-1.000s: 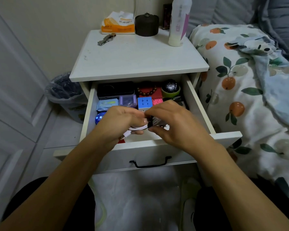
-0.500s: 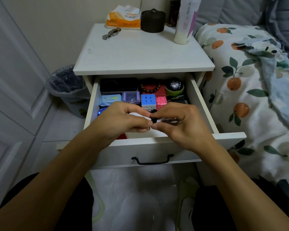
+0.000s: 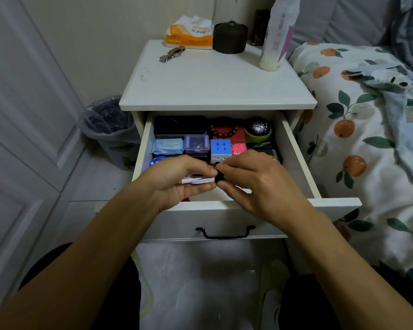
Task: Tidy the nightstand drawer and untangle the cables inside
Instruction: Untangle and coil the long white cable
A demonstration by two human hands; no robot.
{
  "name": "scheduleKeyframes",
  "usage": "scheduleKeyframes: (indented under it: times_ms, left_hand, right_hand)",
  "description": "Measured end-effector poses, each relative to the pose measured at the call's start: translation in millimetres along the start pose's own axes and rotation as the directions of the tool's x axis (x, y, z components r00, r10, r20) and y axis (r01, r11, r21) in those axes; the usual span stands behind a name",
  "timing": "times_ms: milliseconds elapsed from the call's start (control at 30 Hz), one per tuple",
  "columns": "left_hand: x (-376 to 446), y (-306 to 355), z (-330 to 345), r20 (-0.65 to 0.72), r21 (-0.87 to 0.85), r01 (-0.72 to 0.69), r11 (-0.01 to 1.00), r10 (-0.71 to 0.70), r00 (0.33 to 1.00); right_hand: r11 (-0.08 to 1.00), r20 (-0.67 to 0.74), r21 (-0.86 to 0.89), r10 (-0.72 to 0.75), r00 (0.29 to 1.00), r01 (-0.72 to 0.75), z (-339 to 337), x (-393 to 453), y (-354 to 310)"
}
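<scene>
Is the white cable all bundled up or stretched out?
Bundled up. The white cable lies folded in short loops in the left hand, and the right hand pinches a black tie at its end.

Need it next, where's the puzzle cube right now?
In the head view, the puzzle cube sits mid-drawer, between a clear purple box and a pink block.

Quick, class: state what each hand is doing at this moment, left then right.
Left hand: holds the bundled white cable.
Right hand: pinches the black tie around that cable.
</scene>
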State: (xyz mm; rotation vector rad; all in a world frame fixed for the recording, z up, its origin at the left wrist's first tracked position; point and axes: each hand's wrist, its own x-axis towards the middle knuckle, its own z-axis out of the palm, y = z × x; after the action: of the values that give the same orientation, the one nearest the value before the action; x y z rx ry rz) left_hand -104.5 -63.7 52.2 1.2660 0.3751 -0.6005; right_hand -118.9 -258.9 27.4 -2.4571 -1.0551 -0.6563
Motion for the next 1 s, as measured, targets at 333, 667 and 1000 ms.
scheduleKeyframes:
  times_ms: [333,667,1000]
  left_hand:
    - [2.2,5.5,-7.1,0.04,0.196,-0.157,0.968,0.152,0.988]
    - [36.4,18.5,-20.3,0.114,0.583,-0.389,0.713,0.403,0.908]
    - [79.1,21.0,-62.7,0.059,0.996,-0.052,-0.074,0.104,0.993]
  right_hand:
    - [0.999,-0.01,-0.034,-0.028,1.0,0.027,1.9,7.5,4.4]
    - [0.583,0.497,0.41,0.502,0.708,-0.702,15.0,33.0,42.7]
    - [0.643,0.671,0.031,0.554,0.493,-0.765,55.4,54.3,60.8]
